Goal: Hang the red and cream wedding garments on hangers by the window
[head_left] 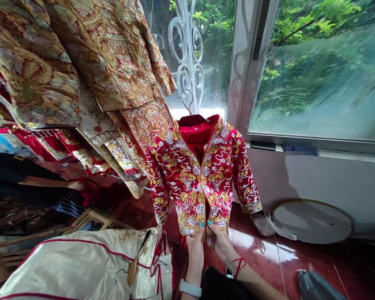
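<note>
A small red jacket (187,179) with gold and silver embroidery hangs in front of me from a hanger (191,118), whose hook is at the white scrolled window grille. Its front is parted at the collar, and a narrow dark gap shows low down between the edges. My left hand (195,248) pinches the lower front hem on the left side of the opening, thumb on top. Just across the gap, my right hand (220,239) grips the other front edge the same way. The fingers beneath the cloth are hidden.
Gold brocade garments (112,54) hang at the upper left. A cream cloth with red trim (81,262) lies at lower left with a wooden hanger (132,273) on it. Another person's hand (76,185) shows at far left. A round board (312,221) leans by the wall.
</note>
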{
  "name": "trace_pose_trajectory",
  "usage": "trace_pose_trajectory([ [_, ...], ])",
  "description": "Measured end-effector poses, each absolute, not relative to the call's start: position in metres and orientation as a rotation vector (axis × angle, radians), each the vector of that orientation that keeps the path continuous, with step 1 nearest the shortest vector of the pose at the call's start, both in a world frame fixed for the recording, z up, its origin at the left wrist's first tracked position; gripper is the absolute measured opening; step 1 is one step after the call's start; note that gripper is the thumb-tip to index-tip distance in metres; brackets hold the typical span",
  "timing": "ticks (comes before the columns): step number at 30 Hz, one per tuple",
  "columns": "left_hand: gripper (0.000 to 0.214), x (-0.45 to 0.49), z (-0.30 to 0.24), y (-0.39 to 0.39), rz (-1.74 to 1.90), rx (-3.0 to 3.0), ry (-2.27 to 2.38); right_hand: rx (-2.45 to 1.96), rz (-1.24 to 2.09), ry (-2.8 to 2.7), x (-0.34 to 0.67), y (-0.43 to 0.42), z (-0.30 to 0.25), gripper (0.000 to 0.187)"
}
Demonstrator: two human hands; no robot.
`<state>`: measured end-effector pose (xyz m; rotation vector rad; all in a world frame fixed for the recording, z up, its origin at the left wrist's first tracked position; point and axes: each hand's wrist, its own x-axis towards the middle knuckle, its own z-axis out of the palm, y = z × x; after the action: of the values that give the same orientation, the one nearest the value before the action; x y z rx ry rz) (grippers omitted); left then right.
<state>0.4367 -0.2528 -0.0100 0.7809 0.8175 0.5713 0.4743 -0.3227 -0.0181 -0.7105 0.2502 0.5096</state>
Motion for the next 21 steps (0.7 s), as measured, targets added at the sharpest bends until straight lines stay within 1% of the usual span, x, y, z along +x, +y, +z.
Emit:
trace_pose_trajectory([
  [6,0.04,0.427,-0.014,-0.25,0.531,0.736,0.843,-0.732,0.571,0.231,0.477,-0.323,-0.023,0.038],
  [11,0.029,0.423,0.001,-0.249,0.438,0.601,0.821,-0.751,0.876,0.245,0.486,-0.338,-0.023,0.032],
  [13,0.026,0.422,0.004,-0.248,0.42,0.564,0.845,-0.761,0.95,0.291,0.483,-0.347,-0.027,0.029],
  [15,0.024,0.421,0.004,-0.247,0.404,0.558,0.852,-0.813,0.987,0.34,0.475,-0.357,-0.031,0.031],
  [17,0.026,0.42,0.001,-0.246,0.402,0.58,0.844,-1.025,0.921,0.354,0.467,-0.366,-0.031,0.036],
  [18,0.027,0.42,0.0,-0.245,0.401,0.596,0.838,-1.183,0.823,0.301,0.463,-0.37,-0.029,0.037],
  [21,0.031,0.42,-0.002,-0.247,0.379,0.644,0.82,-1.646,0.422,-0.117,0.461,-0.375,-0.014,0.027],
])
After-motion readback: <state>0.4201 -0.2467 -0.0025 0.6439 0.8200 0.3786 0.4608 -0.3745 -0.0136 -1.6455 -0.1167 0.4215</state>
